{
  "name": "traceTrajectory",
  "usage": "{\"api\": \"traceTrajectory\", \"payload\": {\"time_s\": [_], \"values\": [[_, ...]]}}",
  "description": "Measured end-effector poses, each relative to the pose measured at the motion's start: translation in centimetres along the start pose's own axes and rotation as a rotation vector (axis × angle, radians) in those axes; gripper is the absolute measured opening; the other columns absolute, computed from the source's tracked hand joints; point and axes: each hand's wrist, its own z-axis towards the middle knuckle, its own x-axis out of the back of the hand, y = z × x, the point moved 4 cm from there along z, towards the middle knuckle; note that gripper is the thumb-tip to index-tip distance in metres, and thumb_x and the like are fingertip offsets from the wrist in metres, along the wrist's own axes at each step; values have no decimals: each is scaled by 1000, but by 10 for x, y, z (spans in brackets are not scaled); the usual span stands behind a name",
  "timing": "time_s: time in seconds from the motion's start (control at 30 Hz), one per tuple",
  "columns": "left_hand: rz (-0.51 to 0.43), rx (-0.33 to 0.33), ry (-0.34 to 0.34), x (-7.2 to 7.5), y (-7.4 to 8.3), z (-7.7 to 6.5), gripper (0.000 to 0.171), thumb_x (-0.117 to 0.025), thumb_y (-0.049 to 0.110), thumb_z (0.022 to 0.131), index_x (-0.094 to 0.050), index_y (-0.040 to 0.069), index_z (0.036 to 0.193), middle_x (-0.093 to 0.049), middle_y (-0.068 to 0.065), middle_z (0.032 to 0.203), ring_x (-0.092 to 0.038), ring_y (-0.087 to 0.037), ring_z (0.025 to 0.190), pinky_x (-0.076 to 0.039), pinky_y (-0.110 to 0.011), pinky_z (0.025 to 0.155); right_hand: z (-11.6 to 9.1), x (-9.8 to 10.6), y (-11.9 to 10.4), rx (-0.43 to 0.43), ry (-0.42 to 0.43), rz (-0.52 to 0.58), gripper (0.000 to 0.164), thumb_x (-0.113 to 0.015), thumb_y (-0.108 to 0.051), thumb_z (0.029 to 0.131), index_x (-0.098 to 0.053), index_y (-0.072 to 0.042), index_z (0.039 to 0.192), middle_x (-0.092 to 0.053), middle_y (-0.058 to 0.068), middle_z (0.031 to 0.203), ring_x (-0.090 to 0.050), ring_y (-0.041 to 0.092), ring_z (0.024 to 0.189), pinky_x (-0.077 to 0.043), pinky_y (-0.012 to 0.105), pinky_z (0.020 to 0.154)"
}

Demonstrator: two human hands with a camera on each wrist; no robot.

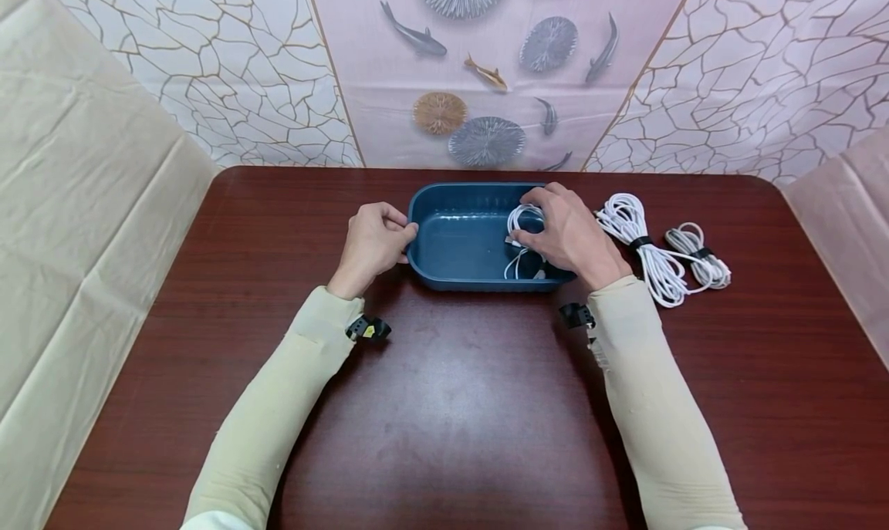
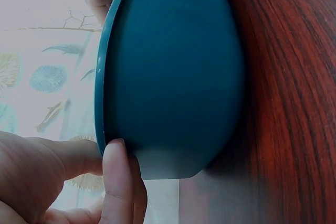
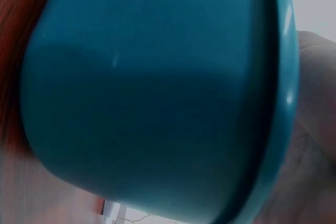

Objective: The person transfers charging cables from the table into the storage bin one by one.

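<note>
A blue plastic tray (image 1: pixel 458 248) with rounded corners stands on the dark wooden table. At its left end, my left hand (image 1: pixel 376 241) pinches the rim between thumb and fingers; in the left wrist view the fingers (image 2: pixel 118 182) lie against the tray's outer wall (image 2: pixel 173 77). My right hand (image 1: pixel 566 229) reaches over the right end and grips a small coiled white cable (image 1: pixel 515 220) inside, its loose ends and plug lying on the tray floor. In the right wrist view the outer wall (image 3: pixel 147 98) hides the cable and most fingers.
Right of the tray lie a large bundled white cable (image 1: pixel 642 244) and a smaller greyish-white cable bundle (image 1: pixel 700 256), each tied with a black strap. A patterned cloth (image 1: pixel 486 106) hangs behind the table (image 1: pixel 444 406).
</note>
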Motion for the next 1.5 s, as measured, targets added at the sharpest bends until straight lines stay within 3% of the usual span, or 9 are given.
{"api": "traceTrajectory", "payload": {"time_s": [0.57, 0.87, 1.2, 1.5], "values": [[3, 7, 4, 0, 0, -1, 19, -71, 20, 97, -65, 2, 101, -70, -13, 87, -66, -12, 53, -63, -28, 59, 6, -12, 2, -36, -4, 0, 57, -76, -30, 92, -58, 1, 136, -52, 23, 141, -48, 40, 133, -42, 54, 116], [-1, 13, 1, 0, 0, -1, 20, -70, 20, 97, -65, 2, 102, -70, -14, 89, -67, -12, 54, -66, -37, 66, 6, -14, 3, -50, -9, 10, 56, -75, -29, 93, -57, 0, 137, -48, 23, 144, -46, 38, 134, -42, 53, 117], [1, 10, -1, 0, 1, -1, 19, -70, 19, 97, -65, 2, 103, -70, -14, 89, -67, -12, 54, -64, -29, 60, 6, -18, 4, -87, -10, 18, 55, -74, -28, 94, -57, -2, 139, -44, 22, 146, -45, 37, 133, -43, 53, 116], [5, 1, 1, 0, 1, -1, 19, -70, 19, 97, -65, 2, 102, -70, -14, 89, -66, -12, 53, -64, -30, 60, 8, -21, 4, -98, -30, 18, 55, -72, -29, 95, -56, -4, 141, -41, 23, 147, -49, 37, 128, -46, 54, 113]]}}
